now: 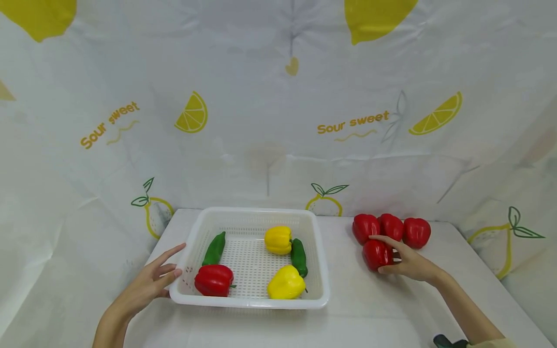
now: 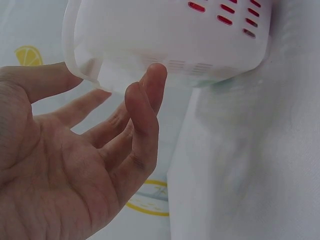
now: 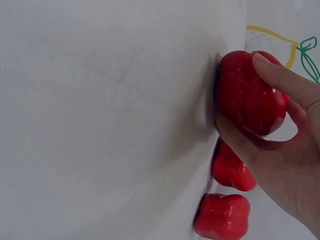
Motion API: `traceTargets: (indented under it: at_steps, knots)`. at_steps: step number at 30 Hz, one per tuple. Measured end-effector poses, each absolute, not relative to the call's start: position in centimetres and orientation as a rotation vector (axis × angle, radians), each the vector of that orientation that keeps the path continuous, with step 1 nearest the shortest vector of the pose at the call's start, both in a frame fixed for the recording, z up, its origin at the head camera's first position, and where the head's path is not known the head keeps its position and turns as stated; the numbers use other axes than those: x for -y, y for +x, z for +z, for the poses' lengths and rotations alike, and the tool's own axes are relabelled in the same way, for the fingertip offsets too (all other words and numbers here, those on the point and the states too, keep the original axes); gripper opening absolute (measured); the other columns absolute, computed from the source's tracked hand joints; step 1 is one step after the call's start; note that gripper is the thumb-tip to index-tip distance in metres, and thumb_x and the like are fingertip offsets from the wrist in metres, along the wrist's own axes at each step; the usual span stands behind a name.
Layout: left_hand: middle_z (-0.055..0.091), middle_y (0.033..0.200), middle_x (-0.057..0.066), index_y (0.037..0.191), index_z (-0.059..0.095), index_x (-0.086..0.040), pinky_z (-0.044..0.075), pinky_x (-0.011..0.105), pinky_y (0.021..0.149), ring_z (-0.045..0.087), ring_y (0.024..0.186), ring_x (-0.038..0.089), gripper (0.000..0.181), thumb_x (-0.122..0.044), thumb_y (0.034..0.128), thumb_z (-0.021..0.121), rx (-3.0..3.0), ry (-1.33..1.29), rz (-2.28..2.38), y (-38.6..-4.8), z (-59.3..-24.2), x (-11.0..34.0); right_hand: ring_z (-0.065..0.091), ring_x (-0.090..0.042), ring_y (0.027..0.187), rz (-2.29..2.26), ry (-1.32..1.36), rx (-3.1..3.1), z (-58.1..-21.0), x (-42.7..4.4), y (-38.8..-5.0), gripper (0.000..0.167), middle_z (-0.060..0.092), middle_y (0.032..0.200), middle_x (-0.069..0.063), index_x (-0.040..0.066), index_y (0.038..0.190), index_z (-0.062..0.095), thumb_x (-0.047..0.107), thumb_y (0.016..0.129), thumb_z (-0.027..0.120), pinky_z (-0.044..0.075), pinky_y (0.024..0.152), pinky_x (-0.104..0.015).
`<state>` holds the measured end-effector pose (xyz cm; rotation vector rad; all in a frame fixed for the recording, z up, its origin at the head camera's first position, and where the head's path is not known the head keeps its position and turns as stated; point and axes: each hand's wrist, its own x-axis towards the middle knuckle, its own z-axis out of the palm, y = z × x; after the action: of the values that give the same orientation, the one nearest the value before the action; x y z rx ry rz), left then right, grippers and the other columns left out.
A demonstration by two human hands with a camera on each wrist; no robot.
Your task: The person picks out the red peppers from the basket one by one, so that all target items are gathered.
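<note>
My right hand grips a red bell pepper between thumb and fingers, in front of three other red bell peppers on the table. In the right wrist view the held pepper sits close to the tabletop; whether it touches cannot be told. At the left side of a white plastic basket, my left hand has its fingers spread, and its fingertips are at the rim. Inside the basket lie a red bell pepper, two yellow bell peppers and two green peppers.
White cloth with lemon prints hangs behind and beside the table. A dark object shows by the right forearm at the bottom edge. Bare tabletop lies between the basket and the red peppers.
</note>
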<state>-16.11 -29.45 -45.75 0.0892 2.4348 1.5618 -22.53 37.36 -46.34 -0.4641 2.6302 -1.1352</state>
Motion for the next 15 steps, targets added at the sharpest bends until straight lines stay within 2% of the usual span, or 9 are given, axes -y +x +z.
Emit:
traceTargets:
  at_steps: [10, 15]
  knots:
    - [0.05, 0.16, 0.035, 0.172, 0.028, -0.02, 0.07, 0.04, 0.08, 0.071, 0.123, 0.029, 0.076, -0.032, 0.1068, 0.065, -2.441, 0.081, 1.562, -16.1, -45.8, 29.4, 0.05, -0.059, 0.135, -1.095, -0.566, -2.662, -44.6, -37.4, -22.3, 0.092, 0.047, 0.149, -0.035, 0.004, 0.158, 0.042, 0.013, 0.082, 0.092, 0.069, 0.087, -0.04]
    - [0.05, 0.16, 0.035, 0.172, 0.029, -0.02, 0.07, 0.039, 0.08, 0.07, 0.124, 0.03, 0.076, -0.032, 0.1067, 0.066, -2.441, 0.087, 1.567, -16.2, -45.8, 29.4, 0.052, -0.06, 0.132, -1.099, -0.616, -2.686, -42.8, -37.6, -22.3, 0.088, 0.049, 0.149, -0.037, 0.0, 0.157, 0.041, 0.011, 0.084, 0.09, 0.069, 0.087, -0.045]
